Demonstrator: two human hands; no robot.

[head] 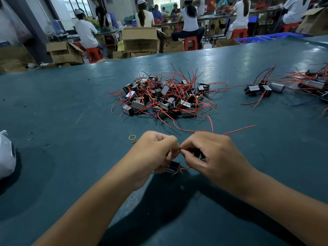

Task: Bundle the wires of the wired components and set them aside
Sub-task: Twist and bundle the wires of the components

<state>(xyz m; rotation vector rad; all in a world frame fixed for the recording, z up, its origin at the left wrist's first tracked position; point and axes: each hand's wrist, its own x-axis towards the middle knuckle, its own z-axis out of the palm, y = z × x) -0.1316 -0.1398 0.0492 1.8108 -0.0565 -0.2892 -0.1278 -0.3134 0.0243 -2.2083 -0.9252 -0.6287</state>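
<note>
My left hand (pixel 154 153) grips a small black wired component (pixel 172 167) just above the green table, near its front middle. My right hand (pixel 211 155) pinches that component's red wires (pixel 237 129) right beside my left fingertips; the wires trail out past my knuckles to the right. A big pile of loose components (pixel 165 96) with tangled red wires lies on the table beyond my hands. A yellow rubber band (pixel 132 137) lies flat on the table just left of my left hand.
A small group of components (pixel 262 88) sits at the right, with a larger heap (pixel 314 82) at the far right edge. A white plastic bag (pixel 6 155) lies at the left edge. Beyond the table (pixel 62 107), people sit among cardboard boxes.
</note>
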